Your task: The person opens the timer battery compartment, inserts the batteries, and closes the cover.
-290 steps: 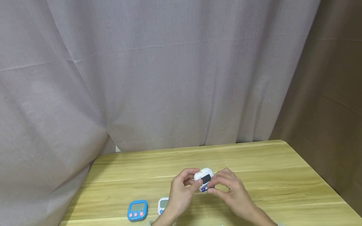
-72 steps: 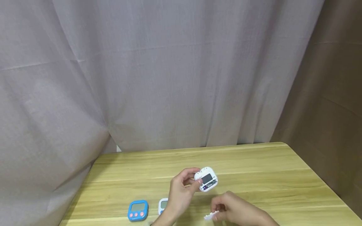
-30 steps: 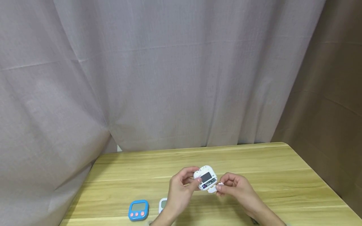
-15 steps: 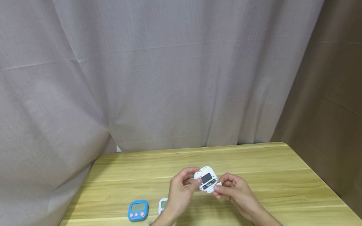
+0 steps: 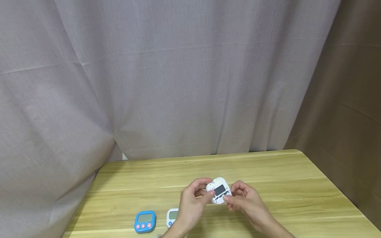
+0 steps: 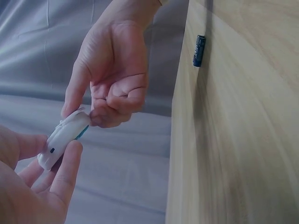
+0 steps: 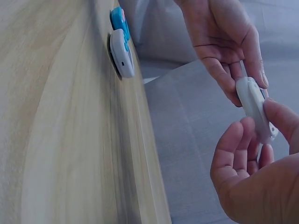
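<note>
– What does the room show, from the left?
– A grey curtain [image 5: 178, 82] hangs at left and along the far side, with many soft folds. In front of it is a table [image 5: 285, 178], yellowish with wood grain.
– And on this surface?
– At the near left lies a blue timer [image 5: 145, 221]; at its right a white timer [image 5: 172, 215], partly hidden by the left arm.
– The hands?
– The left hand [image 5: 191, 202] holds a white device [image 5: 219, 189] above the table, back side up. The right hand [image 5: 247, 204] pinches its near right edge.
– Farther right?
– A brown cloth [image 5: 342, 125]. The left wrist view shows also a battery [image 6: 199, 50] lying on the table.
</note>
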Demonstrator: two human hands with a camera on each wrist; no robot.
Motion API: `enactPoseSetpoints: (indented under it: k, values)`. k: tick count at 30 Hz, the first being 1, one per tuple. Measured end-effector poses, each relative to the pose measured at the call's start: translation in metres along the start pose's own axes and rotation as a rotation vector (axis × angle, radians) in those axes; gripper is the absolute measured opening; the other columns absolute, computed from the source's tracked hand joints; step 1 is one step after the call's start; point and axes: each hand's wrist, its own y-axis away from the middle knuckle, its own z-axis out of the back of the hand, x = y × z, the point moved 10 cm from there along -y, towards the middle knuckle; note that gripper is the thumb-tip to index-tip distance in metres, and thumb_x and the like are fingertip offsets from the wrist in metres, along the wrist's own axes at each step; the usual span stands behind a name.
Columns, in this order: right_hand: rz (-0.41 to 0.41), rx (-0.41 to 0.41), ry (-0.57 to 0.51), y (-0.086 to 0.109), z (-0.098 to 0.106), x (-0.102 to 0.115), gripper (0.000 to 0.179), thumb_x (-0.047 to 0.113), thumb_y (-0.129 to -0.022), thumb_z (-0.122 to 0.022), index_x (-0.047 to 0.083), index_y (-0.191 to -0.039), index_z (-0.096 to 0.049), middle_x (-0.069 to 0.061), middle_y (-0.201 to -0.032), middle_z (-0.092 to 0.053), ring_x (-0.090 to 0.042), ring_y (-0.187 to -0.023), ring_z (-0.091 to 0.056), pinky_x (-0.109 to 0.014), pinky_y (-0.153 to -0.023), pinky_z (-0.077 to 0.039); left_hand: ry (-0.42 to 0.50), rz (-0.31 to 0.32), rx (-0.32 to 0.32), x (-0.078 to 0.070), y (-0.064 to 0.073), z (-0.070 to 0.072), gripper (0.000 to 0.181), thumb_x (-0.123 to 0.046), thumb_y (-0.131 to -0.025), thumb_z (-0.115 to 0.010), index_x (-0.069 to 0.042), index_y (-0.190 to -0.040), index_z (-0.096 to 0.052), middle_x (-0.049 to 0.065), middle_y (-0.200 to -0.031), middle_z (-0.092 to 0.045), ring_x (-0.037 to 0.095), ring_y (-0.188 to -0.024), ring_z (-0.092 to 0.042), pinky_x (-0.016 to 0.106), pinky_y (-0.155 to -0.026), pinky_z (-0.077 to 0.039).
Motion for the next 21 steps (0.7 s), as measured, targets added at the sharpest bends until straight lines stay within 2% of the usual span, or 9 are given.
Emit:
enactPoseSetpoints:
  k: [6, 15, 21]
  values:
    - [0.011, -0.051, 0.054, 0.0, 0.003, 0.0, 0.031, -0.004, -0.089, -0.078, 0.0, -0.11, -0.055, -0.002, -0.098, -0.067, -0.011, -0.077, -0.068, -0.026, -0.068, -0.064, -0.011, -0.004, 0.006, 0.001, 0.001, -0.002, 0.032, 0.004, -0.09, -0.077, -0.003, -0.121, -0.072, 0.018, -0.11, -0.076, 0.01, -0.081, -0.071, 0.03, -0.075, -0.068]
    - [0.058, -0.011, 0.077, -0.001, -0.001, 0.002, 0.037, -0.004, -0.092, -0.075, -0.007, -0.121, -0.052, -0.002, -0.096, -0.071, -0.011, -0.072, -0.068, -0.026, -0.065, -0.065, -0.006, 0.004, 0.012, 0.001, 0.001, -0.003, 0.033, 0.004, -0.09, -0.076, -0.002, -0.122, -0.072, 0.018, -0.11, -0.076, 0.01, -0.081, -0.071, 0.03, -0.076, -0.068]
    - [0.184, -0.083, 0.293, 0.003, -0.002, 0.015, 0.043, 0.001, -0.094, -0.077, -0.007, -0.13, -0.056, 0.0, -0.088, -0.071, -0.009, -0.065, -0.064, -0.028, -0.056, -0.062, -0.001, 0.015, 0.001, 0.001, 0.001, -0.001, 0.034, 0.004, -0.091, -0.076, -0.002, -0.124, -0.071, 0.017, -0.11, -0.075, 0.011, -0.082, -0.072, 0.031, -0.076, -0.068]
